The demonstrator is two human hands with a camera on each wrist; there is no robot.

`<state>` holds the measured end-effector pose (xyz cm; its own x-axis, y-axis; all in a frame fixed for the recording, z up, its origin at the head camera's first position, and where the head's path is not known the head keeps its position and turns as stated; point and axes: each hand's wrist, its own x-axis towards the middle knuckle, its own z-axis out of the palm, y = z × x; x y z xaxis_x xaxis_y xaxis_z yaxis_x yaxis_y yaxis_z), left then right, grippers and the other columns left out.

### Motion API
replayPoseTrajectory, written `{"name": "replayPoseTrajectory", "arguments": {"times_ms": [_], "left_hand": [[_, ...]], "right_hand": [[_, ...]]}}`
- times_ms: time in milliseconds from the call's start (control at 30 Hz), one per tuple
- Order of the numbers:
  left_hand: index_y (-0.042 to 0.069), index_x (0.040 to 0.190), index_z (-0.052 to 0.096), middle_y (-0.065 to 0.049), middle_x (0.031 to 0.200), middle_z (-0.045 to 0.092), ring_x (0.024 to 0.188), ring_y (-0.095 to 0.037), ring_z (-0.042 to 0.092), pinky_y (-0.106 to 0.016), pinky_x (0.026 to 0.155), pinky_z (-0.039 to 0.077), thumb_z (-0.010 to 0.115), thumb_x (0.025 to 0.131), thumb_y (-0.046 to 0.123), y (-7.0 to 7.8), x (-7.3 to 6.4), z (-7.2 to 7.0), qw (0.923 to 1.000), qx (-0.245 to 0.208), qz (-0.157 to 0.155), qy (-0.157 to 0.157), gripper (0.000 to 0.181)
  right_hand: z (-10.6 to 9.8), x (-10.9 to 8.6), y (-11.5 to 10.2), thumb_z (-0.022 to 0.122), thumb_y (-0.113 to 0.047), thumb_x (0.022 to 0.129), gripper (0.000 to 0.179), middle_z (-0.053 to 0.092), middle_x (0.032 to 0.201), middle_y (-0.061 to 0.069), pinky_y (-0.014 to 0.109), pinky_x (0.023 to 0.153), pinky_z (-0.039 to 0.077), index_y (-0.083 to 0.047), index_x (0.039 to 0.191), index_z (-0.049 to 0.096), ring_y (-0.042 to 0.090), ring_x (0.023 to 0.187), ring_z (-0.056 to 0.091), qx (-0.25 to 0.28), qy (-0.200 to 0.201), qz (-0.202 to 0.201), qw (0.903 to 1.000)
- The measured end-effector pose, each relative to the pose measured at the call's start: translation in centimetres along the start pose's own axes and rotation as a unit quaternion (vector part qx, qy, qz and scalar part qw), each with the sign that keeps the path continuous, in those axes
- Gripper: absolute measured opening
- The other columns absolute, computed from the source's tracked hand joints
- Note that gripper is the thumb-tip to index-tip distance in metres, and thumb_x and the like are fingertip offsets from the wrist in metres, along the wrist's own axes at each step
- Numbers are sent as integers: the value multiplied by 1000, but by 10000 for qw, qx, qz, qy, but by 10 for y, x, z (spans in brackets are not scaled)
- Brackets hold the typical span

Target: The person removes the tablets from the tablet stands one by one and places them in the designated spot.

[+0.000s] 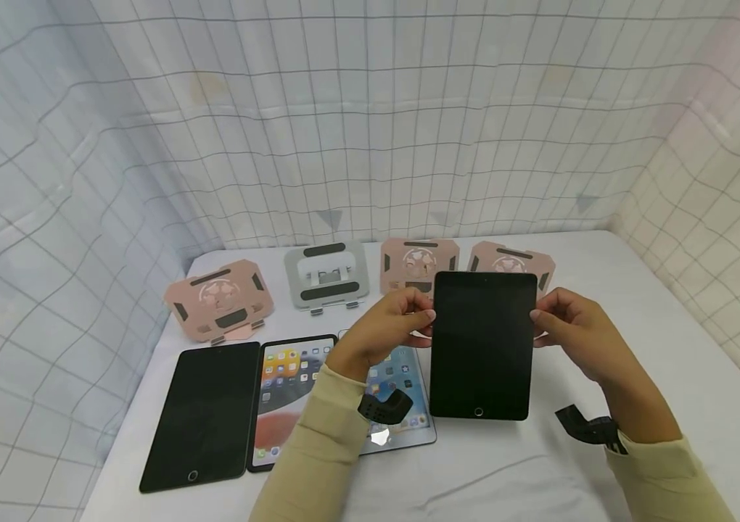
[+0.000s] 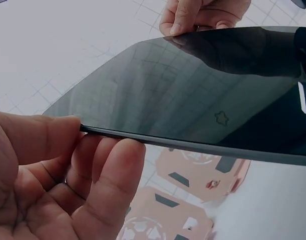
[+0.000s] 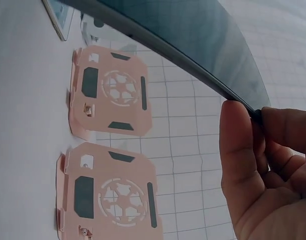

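A black tablet [image 1: 482, 348] with a dark screen is held upright above the table, its round button at the bottom. My left hand [image 1: 395, 322] pinches its left edge near the upper part, thumb on the screen side. On the opposite edge, my right hand [image 1: 569, 326] pinches it between thumb and fingers. Behind the tablet stand two pink tablet stands, the middle pink stand [image 1: 403, 264] and the right pink stand [image 1: 543, 268], partly covered by it. In the right wrist view both pink stands show whole cut-out patterns, with a pink stand [image 3: 112, 92] nearest the tablet's edge.
At the left lie a dark-screened tablet [image 1: 203, 413], a tablet with a lit home screen [image 1: 288, 391] and a white tablet [image 1: 412, 391] partly under my left arm. Behind them are another pink stand [image 1: 220, 301] and a grey stand [image 1: 326, 275]. A grid-patterned curtain [image 1: 370, 130] encloses the table.
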<state>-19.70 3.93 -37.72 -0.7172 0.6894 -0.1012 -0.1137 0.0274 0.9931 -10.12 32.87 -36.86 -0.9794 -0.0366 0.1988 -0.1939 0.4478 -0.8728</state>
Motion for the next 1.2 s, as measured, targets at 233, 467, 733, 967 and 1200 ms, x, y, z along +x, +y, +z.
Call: {"name": "replayPoseTrajectory", "arguments": {"times_ms": [233,467,733,967,1200], "left_hand": [[-2,108,53,-9,89,54,80,-18,57,-34,75,59,52,102,2,-10,-3,6,9993,-100,-345,90,7],[0,107,53,-9,89,55,79,-18,58,-33,75,59,52,102,2,-27,-2,10,9952,-586,-757,213,6],[0,103,53,-9,89,54,77,-18,57,-33,75,59,50,101,0,-49,2,10,9912,-946,-857,356,3],[-1,103,54,-9,87,53,75,-18,57,-30,69,58,51,100,-1,-60,7,10,9870,-1046,-1049,627,3],[-2,103,53,-8,84,52,72,-16,55,-26,63,57,52,100,-2,-69,12,9,9844,-794,-1189,1025,4]], "right_hand": [[6,-6,12,55,-4,100,12,54,92,16,34,67,60,8,100,52,19,75,64,-34,-26,208,9998],[7,-2,29,55,-4,100,12,56,90,16,33,68,59,9,101,53,20,75,63,151,-311,502,9981],[11,8,43,54,-1,99,10,55,85,16,34,67,59,9,102,53,21,75,59,150,-566,852,9946],[16,17,52,54,-2,99,10,56,86,17,34,67,59,7,102,55,24,76,58,-42,-689,1052,9920],[21,25,59,55,-3,99,12,57,88,14,33,67,58,8,104,55,24,76,58,1,-834,1251,9886]]}}
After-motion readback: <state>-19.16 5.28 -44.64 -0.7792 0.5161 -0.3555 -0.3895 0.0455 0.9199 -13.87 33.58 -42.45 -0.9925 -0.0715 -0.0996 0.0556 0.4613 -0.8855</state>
